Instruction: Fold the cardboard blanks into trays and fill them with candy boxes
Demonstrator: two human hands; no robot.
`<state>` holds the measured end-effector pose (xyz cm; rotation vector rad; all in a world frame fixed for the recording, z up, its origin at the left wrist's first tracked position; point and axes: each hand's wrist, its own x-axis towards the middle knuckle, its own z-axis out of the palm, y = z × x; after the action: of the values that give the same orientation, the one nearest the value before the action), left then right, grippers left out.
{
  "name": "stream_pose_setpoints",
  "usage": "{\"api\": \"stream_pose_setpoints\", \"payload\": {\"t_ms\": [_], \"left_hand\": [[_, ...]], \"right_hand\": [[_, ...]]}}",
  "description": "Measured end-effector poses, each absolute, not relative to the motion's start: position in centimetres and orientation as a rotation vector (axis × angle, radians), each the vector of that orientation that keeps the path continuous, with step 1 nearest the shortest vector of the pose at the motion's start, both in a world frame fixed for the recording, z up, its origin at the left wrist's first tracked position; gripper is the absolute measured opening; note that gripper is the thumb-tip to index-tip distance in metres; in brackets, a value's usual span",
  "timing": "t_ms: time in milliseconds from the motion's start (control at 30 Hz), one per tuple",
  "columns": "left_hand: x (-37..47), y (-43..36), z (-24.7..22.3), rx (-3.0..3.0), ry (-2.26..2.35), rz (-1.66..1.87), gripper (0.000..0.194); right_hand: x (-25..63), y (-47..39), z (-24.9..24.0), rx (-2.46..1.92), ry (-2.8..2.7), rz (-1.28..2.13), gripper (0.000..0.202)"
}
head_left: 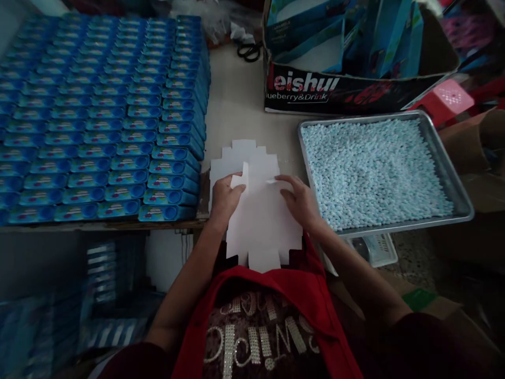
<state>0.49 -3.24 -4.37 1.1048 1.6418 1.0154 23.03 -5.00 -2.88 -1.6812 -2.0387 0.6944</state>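
Observation:
An unfolded white cardboard box blank (262, 216) lies with its plain side up, from the tabletop to the front of my apron. It has cut tabs along its ends and a fold line down the left part. My left hand (225, 201) grips its left part, the thumb over a raised white flap near the middle. At the right side, my right hand (299, 201) has thumb and index finger bent around a small raised flap. Another piece of white card seems to lie beneath at the upper left.
Many blue boxes (173, 152) stand in stacked rows at left. A metal tray (465, 205) of small pale-blue pellets sits at right. Behind it is a black printed carton (303, 100) holding blue cardboard pieces. Black-handled scissors (249, 52) lie at the back.

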Motion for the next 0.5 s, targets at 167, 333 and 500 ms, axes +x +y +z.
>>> {"api": "stream_pose_setpoints", "payload": {"t_ms": [167, 333, 500], "left_hand": [[1.0, -4.0, -3.4, 1.340, 1.460, 0.992, 0.040], [0.5, -2.1, -3.5, 1.350, 1.432, 0.806, 0.033], [2.0, 1.6, -4.2, 0.807, 1.288, 1.022, 0.025]], "right_hand": [[22.8, -2.7, -2.8, -1.904, -2.225, 0.665, 0.040], [22.2, -0.5, -2.4, -1.922, -2.263, 0.634, 0.034], [21.9, 1.2, -2.3, -1.912, -2.073, 0.758, 0.028]]}}
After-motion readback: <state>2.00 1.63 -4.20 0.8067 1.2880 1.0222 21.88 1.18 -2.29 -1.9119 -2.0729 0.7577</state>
